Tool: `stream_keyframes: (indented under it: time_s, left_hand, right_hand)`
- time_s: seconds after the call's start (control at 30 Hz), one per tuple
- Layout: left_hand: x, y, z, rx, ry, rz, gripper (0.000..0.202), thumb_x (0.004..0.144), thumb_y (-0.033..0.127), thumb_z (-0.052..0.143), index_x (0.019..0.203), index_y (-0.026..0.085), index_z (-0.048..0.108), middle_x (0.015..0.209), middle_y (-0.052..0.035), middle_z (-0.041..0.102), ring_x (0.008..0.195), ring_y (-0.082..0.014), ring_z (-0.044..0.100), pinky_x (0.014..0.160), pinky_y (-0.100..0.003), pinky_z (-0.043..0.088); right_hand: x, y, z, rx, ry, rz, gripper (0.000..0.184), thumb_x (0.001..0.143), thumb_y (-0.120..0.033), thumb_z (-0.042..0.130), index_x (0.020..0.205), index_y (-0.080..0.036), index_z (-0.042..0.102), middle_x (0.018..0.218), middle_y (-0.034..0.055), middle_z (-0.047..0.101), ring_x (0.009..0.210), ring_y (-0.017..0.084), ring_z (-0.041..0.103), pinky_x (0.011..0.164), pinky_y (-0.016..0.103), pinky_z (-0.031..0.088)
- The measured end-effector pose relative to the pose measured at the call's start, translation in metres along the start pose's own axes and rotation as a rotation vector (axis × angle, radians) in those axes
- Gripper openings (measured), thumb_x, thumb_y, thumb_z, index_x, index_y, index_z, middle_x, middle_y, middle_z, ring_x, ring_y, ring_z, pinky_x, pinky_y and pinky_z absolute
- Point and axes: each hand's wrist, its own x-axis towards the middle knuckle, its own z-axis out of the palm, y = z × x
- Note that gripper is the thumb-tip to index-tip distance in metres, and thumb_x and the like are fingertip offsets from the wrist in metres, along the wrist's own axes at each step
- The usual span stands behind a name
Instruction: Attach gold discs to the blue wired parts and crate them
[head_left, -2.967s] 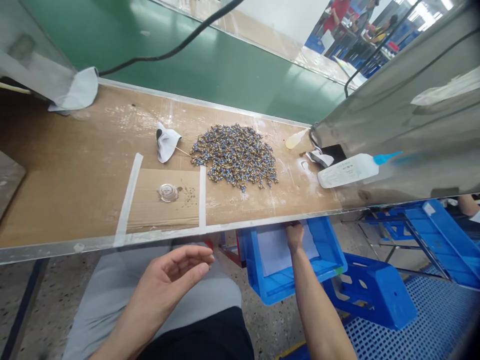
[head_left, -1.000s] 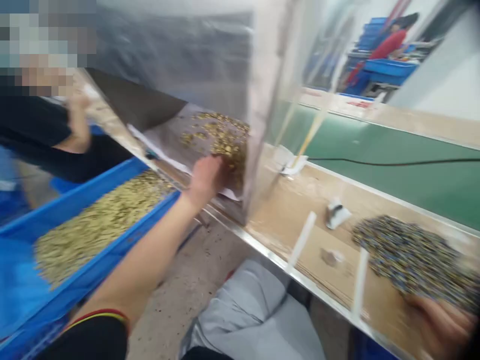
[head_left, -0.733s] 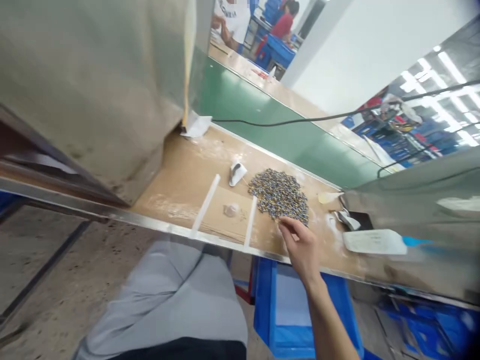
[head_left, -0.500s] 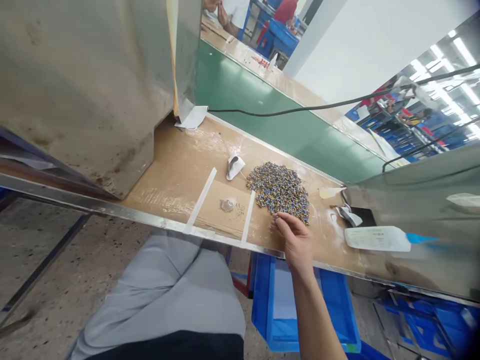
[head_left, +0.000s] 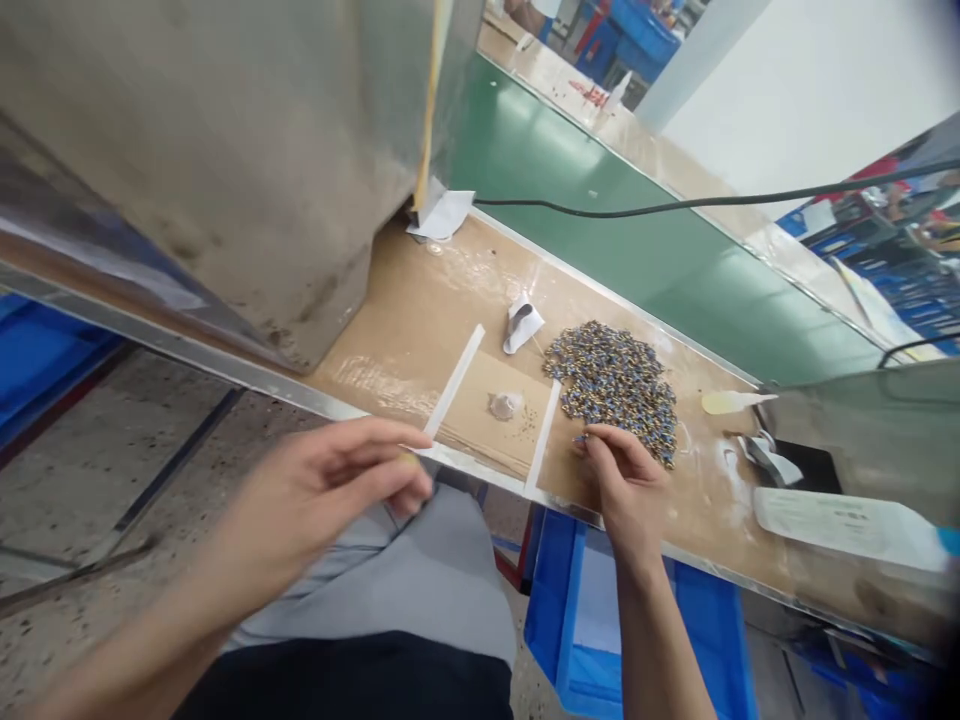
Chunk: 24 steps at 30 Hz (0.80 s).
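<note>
My right hand (head_left: 626,480) is closed in a pinch at the near edge of a pile of small parts (head_left: 611,385), blue, gold and dark. A tiny bluish part (head_left: 580,438) shows at its fingertips; its exact kind is too small to make out. My left hand (head_left: 352,470), slightly blurred, hovers over the bench's front edge with index finger and thumb apart. Between the hands lies a cardboard pad (head_left: 472,405) edged with white tape strips. On it sit a small greyish lump (head_left: 505,404) and scattered tiny bits (head_left: 529,422).
Behind the pad lies a folded white paper with a dark patch (head_left: 521,325). To the right are a yellowish dropper bottle (head_left: 731,401) and a white bottle (head_left: 847,525) on its side. A metal housing (head_left: 225,170) stands left; a blue bin (head_left: 551,610) is below the bench.
My left hand has come into view from the lower left. My right hand stays pinched beside the pile. The whole view has shifted, with the bench appearing further right.
</note>
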Motion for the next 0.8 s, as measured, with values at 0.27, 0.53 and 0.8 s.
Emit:
stream_keyframes:
  time_s: [0.27,0.53,0.8]
  left_hand:
    - [0.035,-0.028,0.038,-0.268,-0.112,-0.066,0.030,0.102,0.035,0.086,0.130,0.023,0.084,0.110,-0.0046,0.091,0.096,-0.0193,0.087,0.095,-0.031,0.072]
    - [0.039,-0.033,0.041,-0.263,-0.098,0.008,0.022,0.103,0.029,0.082,0.123,0.021,0.085,0.108,-0.0051,0.090,0.105,-0.0219,0.087,0.098,-0.033,0.071]
    - [0.045,-0.040,0.040,-0.290,-0.181,-0.010,0.018,0.108,0.033,0.077,0.122,0.022,0.077,0.110,-0.0049,0.089,0.101,-0.0222,0.086,0.093,-0.035,0.071]
  right_hand:
    - [-0.004,-0.014,0.009,-0.336,-0.096,-0.380,0.018,0.111,-0.033,0.068,0.111,-0.029,0.086,0.120,0.0062,0.083,0.113,0.027,0.079,0.102,0.045,0.063]
    - [-0.004,-0.024,0.014,-0.300,-0.072,-0.327,0.017,0.109,-0.035,0.072,0.108,-0.029,0.087,0.118,0.0056,0.083,0.111,0.026,0.079,0.100,0.044,0.063]
    - [-0.003,-0.064,0.039,-0.119,0.024,-0.336,0.007,0.104,-0.029,0.082,0.107,-0.028,0.088,0.114,0.0057,0.083,0.108,0.025,0.079,0.096,0.042,0.065]
